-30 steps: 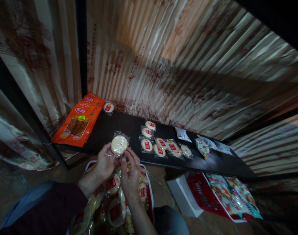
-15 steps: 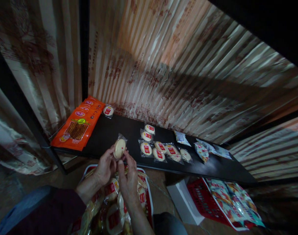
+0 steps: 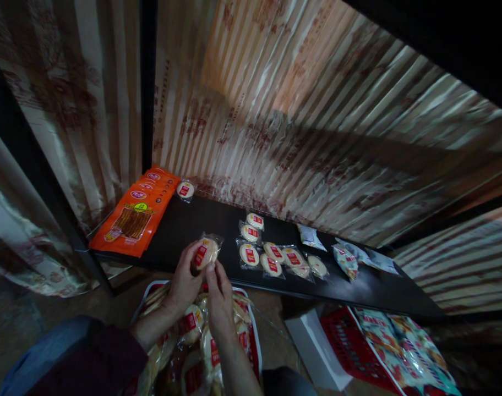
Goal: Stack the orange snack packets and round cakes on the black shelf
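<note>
A round, pale packaged cake (image 3: 207,253) with a red label, in clear wrap, is held up in front of the shelf's front edge. My left hand (image 3: 186,281) grips it from the left side, fingers closed around its edge. My right hand (image 3: 220,294) pinches its lower right edge between thumb and fingers. Beneath both hands stands a basket (image 3: 256,344) with a white rim, filled with more wrapped cakes (image 3: 192,323). Several like cakes (image 3: 250,254) lie on the black shelf (image 3: 209,217) to the right of my hands, and a single one (image 3: 185,190) sits at the back left.
Orange snack packets (image 3: 129,223) overlap at the shelf's left end. Small white bags (image 3: 345,260) lie toward its right. Below on the floor are a white box (image 3: 317,349) and a red basket (image 3: 356,346) of snack bags. A dark metal post (image 3: 148,82) rises at the back left.
The cake has been turned, so its red label now faces me instead of the plain side. Both hands have shifted slightly right with it.
</note>
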A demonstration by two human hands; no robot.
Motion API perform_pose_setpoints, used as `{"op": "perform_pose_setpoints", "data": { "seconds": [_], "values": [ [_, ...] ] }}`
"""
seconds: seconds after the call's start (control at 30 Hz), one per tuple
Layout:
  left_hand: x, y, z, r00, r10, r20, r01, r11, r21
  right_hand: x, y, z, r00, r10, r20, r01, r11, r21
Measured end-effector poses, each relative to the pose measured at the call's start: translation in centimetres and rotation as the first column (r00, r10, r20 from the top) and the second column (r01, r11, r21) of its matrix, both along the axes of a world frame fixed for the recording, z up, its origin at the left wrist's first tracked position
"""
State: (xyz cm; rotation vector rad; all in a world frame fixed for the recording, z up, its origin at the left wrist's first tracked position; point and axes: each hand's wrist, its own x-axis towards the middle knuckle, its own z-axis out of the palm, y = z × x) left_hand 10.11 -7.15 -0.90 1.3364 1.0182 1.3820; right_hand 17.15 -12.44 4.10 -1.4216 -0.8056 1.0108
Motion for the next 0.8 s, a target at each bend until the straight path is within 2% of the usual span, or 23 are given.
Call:
{"op": "perform_pose_setpoints", "data": {
  "seconds": [0.1, 0.17, 0.27, 0.4, 0.47, 0.53, 0.63, 0.8],
  "values": [
    [0.0, -0.2, -0.2, 0.979, 0.107, -0.174, -0.082, 0.986, 0.145, -0.1, 0.2, -0.7, 0.997, -0.025, -0.078, 0.028, 0.999, 0.035],
    [-0.1, -0.4, 0.0, 0.956, 0.135, -0.260, -0.084, 0.977, 0.198, 0.0, 0.4, -1.0, 0.994, -0.027, -0.101, 0.032, 0.998, 0.052],
    [-0.4, -0.5, 0.2, 0.928, 0.128, -0.350, -0.034, 0.964, 0.265, 0.3, 0.5, -1.1, 0.994, -0.006, -0.113, 0.014, 0.997, 0.070],
    [-0.9, -0.7, 0.7, 0.929, 0.062, -0.366, 0.058, 0.949, 0.310, 0.6, 0.9, -1.1, 0.994, -0.014, -0.107, 0.023, 0.996, 0.088],
    [-1.1, -0.7, 0.8, 0.942, 0.040, -0.333, 0.063, 0.954, 0.293, 0.8, 1.1, -1.1, 0.991, -0.030, -0.133, 0.042, 0.996, 0.084],
    [-1.2, -0.4, 0.8, 0.961, 0.049, -0.273, 0.020, 0.969, 0.246, 0.9, 1.2, -1.2, 0.982, -0.046, -0.182, 0.060, 0.996, 0.071],
    [-1.1, 0.1, 0.4, 0.984, 0.056, -0.168, -0.037, 0.993, 0.115, 1.2, 1.6, -1.7, 0.975, -0.090, -0.203, 0.107, 0.992, 0.074],
    [-1.2, 0.4, 0.0, 0.997, -0.070, 0.012, 0.070, 0.993, -0.092, 1.7, 2.2, -2.5, 0.969, -0.102, -0.227, 0.122, 0.990, 0.076]
  ]
}}
